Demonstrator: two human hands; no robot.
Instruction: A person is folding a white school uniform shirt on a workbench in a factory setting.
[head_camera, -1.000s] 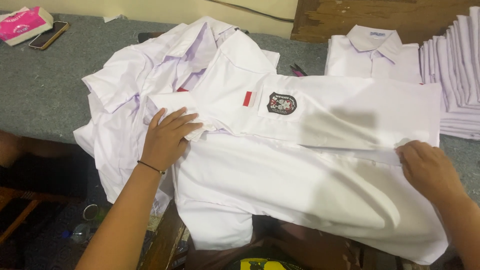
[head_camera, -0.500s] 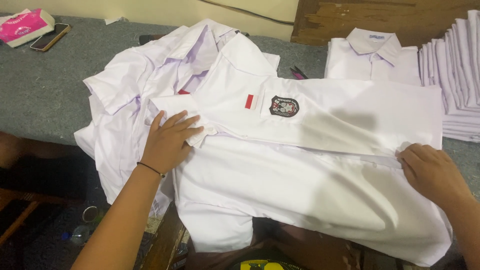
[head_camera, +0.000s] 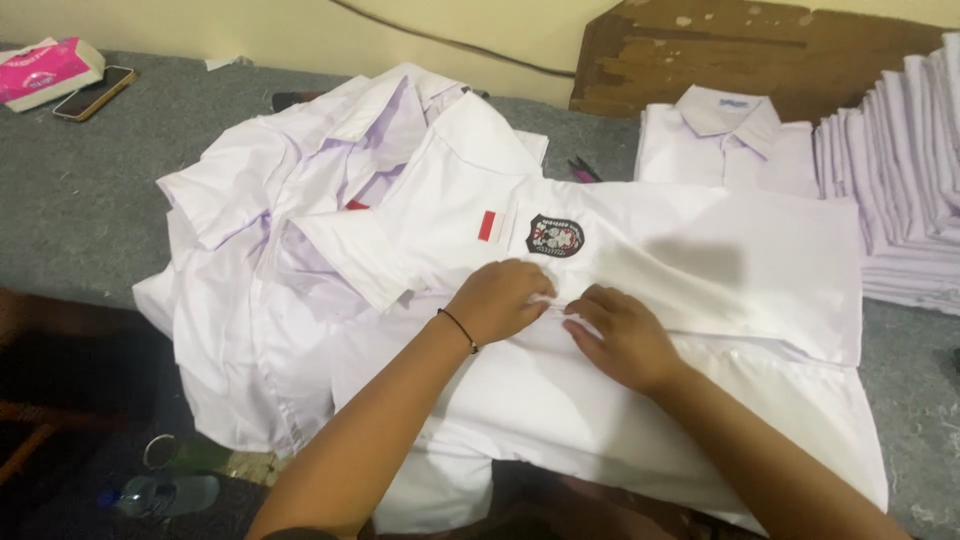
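Grey felt-covered table (head_camera: 80, 210) spans the view, with a worn wooden board (head_camera: 740, 50) leaning at its far edge. A heap of loose white shirts (head_camera: 260, 260) lies left of centre. On top, spread across the middle, one white shirt (head_camera: 720, 290) lies front up, with a dark crest badge (head_camera: 555, 236) and a small red patch (head_camera: 487, 225) on the chest. Far right: a tall stack of folded shirts (head_camera: 900, 170); beside it one folded shirt (head_camera: 725, 145), collar up.

Left hand (head_camera: 505, 298) and right hand (head_camera: 625, 335) meet at the shirt's front opening just below the badge, fingers curled and pinching the cloth edge; whether a button is gripped is not resolvable. Thin black band on left wrist.

Far left corner: pink packet (head_camera: 45, 72), phone (head_camera: 95, 92).
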